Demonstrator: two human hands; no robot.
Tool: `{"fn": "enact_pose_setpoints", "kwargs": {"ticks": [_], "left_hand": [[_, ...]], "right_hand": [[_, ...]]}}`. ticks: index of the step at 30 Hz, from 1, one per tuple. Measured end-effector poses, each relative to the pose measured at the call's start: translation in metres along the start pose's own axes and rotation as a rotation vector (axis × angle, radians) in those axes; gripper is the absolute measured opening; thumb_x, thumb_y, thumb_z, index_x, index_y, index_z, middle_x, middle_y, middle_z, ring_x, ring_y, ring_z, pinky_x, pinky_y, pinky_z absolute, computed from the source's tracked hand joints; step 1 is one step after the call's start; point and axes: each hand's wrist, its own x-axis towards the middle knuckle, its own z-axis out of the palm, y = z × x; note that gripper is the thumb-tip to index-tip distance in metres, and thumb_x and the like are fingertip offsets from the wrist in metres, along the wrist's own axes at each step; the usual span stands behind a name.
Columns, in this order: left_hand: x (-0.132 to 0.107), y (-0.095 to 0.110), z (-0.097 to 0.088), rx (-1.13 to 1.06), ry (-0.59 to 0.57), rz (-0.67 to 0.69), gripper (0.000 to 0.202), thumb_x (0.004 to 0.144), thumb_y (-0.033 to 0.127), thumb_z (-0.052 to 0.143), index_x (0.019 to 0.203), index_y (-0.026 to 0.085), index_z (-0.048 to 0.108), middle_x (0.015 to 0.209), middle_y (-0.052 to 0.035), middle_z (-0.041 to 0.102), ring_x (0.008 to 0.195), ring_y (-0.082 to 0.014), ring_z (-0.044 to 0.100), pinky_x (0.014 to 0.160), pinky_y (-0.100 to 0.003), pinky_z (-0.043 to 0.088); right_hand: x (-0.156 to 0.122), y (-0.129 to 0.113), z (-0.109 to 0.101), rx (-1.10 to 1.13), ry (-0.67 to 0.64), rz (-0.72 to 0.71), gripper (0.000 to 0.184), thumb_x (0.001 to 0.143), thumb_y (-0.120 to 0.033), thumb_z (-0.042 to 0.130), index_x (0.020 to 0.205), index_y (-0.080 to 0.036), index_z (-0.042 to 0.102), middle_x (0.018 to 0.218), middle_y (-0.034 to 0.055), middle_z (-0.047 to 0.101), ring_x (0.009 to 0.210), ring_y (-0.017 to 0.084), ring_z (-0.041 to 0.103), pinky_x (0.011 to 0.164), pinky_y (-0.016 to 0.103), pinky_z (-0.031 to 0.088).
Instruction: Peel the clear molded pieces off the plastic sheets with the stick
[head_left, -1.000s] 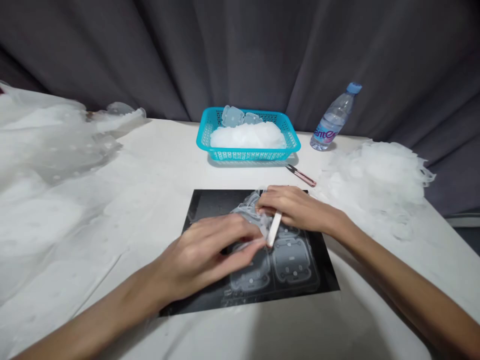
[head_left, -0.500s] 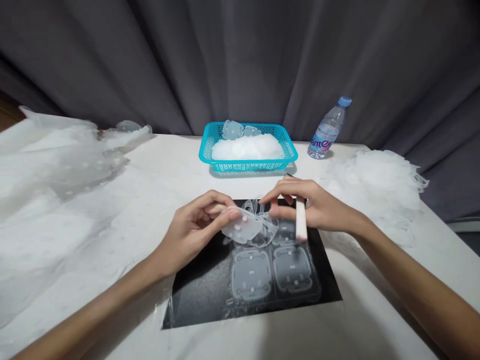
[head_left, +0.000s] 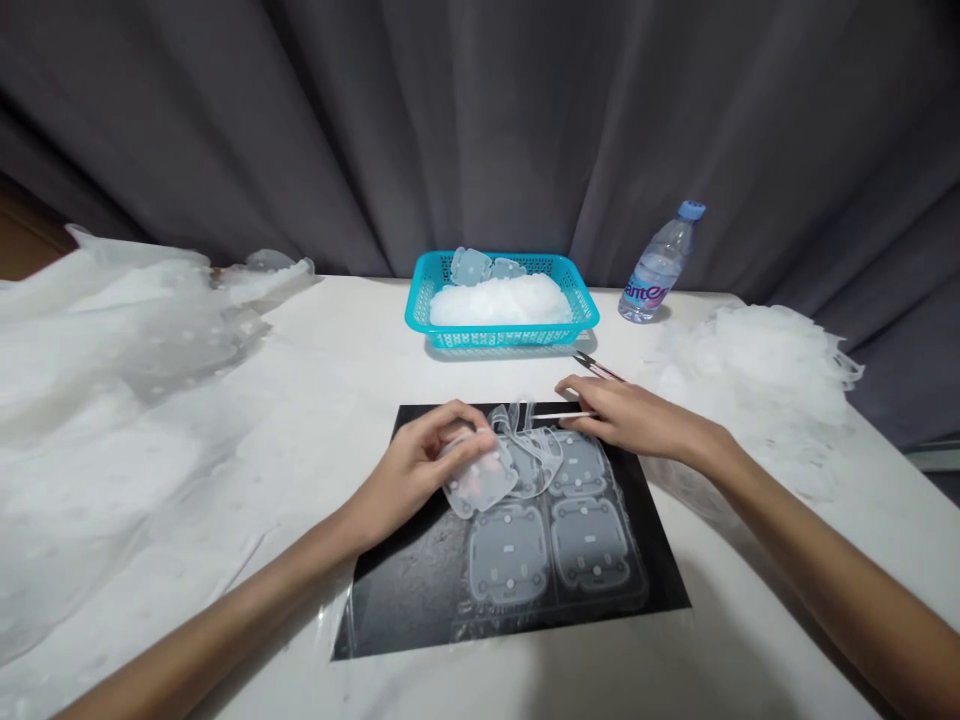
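The loose piece [head_left: 480,488] over there looks like thin frosted plastic, smooth and translucent, like the panels [head_left: 491,565] on the glossy black mat [head_left: 409,590]. Beyond, the basket [head_left: 502,332] is shiny plastic, the bottle [head_left: 666,255] clear and slick, the curtain [head_left: 480,120] matt cloth, the counter [head_left: 352,345] smooth with a faint sheen; the snips' blades [head_left: 583,359] seem dark metal.

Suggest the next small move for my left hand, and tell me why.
Probably ease the translucent piece in your left hand away from the tangled clear strips. The strips lie right at its edge, and I can't tell whether any are attached. Similar pieces sit in the blue basket, so it may belong there.
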Motion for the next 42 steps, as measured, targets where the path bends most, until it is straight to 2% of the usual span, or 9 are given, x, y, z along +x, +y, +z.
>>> {"fn": "enact_pose_setpoints", "kwargs": {"ticks": [5, 8, 10, 13, 16, 20, 26, 35, 42], "left_hand": [[-0.006, -0.003, 0.006, 0.255, -0.053, -0.019, 0.030, 0.096, 0.048, 0.071, 0.110, 0.022, 0.064, 0.076, 0.0039, 0.071, 0.060, -0.0108, 0.053, 0.056, -0.022, 0.037], [-0.009, -0.004, 0.008, 0.303, -0.052, 0.044, 0.027, 0.097, 0.046, 0.070, 0.107, 0.023, 0.062, 0.085, 0.0029, 0.076, 0.070, -0.0125, 0.061, 0.063, -0.023, 0.042], [-0.011, -0.006, 0.010, 0.316, -0.030, 0.065, 0.028, 0.096, 0.044, 0.071, 0.110, 0.024, 0.059, 0.082, 0.0046, 0.076, 0.068, -0.0122, 0.062, 0.063, -0.023, 0.044], [-0.013, -0.011, 0.013, 0.287, 0.005, 0.086, 0.035, 0.097, 0.041, 0.071, 0.121, 0.026, 0.051, 0.079, 0.0068, 0.074, 0.067, -0.0117, 0.064, 0.064, -0.022, 0.047], [-0.014, -0.017, 0.014, 0.236, 0.020, 0.113, 0.040, 0.097, 0.037, 0.071, 0.125, 0.028, 0.045, 0.091, 0.0045, 0.076, 0.079, -0.0135, 0.072, 0.072, -0.023, 0.052], [-0.013, -0.020, 0.016, 0.189, 0.029, 0.128, 0.047, 0.094, 0.032, 0.074, 0.128, 0.028, 0.042, 0.095, 0.0032, 0.076, 0.086, -0.0155, 0.075, 0.077, -0.025, 0.054], [-0.014, -0.016, 0.019, 0.161, 0.079, 0.174, 0.048, 0.091, 0.034, 0.079, 0.126, 0.025, 0.047, 0.091, 0.0020, 0.073, 0.083, -0.0160, 0.073, 0.076, -0.027, 0.055], [-0.016, -0.003, 0.017, 0.244, 0.121, 0.315, 0.015, 0.092, 0.029, 0.078, 0.099, 0.020, 0.068, 0.094, -0.0016, 0.074, 0.084, -0.0152, 0.071, 0.081, -0.025, 0.055], [-0.011, -0.002, 0.016, 0.160, 0.070, 0.274, 0.023, 0.088, 0.030, 0.083, 0.105, 0.020, 0.069, 0.098, -0.0020, 0.075, 0.089, -0.0157, 0.072, 0.083, -0.024, 0.056]], "right_hand": [[-0.010, 0.000, -0.017, 0.065, -0.043, 0.022, 0.034, 0.104, -0.048, 0.056, 0.122, -0.022, 0.065, 0.099, 0.0069, 0.072, 0.096, 0.027, 0.068, 0.082, 0.036, 0.048], [-0.008, -0.003, -0.015, 0.030, 0.205, 0.103, 0.026, 0.105, -0.041, 0.056, 0.113, -0.020, 0.067, 0.103, 0.0088, 0.071, 0.096, 0.027, 0.067, 0.080, 0.036, 0.048], [-0.003, -0.014, -0.005, 0.101, 0.322, 0.008, 0.020, 0.103, -0.037, 0.060, 0.109, -0.019, 0.067, 0.106, 0.0090, 0.070, 0.101, 0.026, 0.066, 0.084, 0.036, 0.049], [0.002, -0.043, 0.015, 0.360, 0.225, -0.305, 0.016, 0.103, -0.035, 0.063, 0.111, -0.021, 0.068, 0.106, 0.0056, 0.069, 0.102, 0.021, 0.065, 0.090, 0.032, 0.050], [0.006, -0.069, 0.030, 0.432, 0.285, -0.404, 0.016, 0.104, -0.026, 0.060, 0.117, -0.020, 0.067, 0.109, 0.0068, 0.067, 0.108, 0.021, 0.063, 0.094, 0.034, 0.049], [0.011, -0.073, 0.038, 0.566, 0.258, -0.371, 0.020, 0.102, -0.028, 0.065, 0.121, -0.022, 0.065, 0.108, 0.0047, 0.067, 0.100, 0.018, 0.064, 0.091, 0.032, 0.052], [0.006, -0.061, 0.025, 0.793, 0.103, -0.297, 0.018, 0.096, -0.025, 0.072, 0.113, -0.020, 0.067, 0.103, 0.0032, 0.071, 0.090, 0.016, 0.069, 0.085, 0.030, 0.058], [-0.006, -0.056, 0.017, 0.838, 0.142, -0.321, 0.023, 0.096, -0.027, 0.073, 0.118, -0.021, 0.068, 0.102, 0.0034, 0.074, 0.093, 0.016, 0.073, 0.092, 0.033, 0.062], [-0.005, -0.057, 0.020, 0.940, 0.168, -0.306, 0.022, 0.091, -0.026, 0.079, 0.110, -0.020, 0.069, 0.097, 0.0026, 0.076, 0.087, 0.016, 0.076, 0.085, 0.033, 0.065]]}}
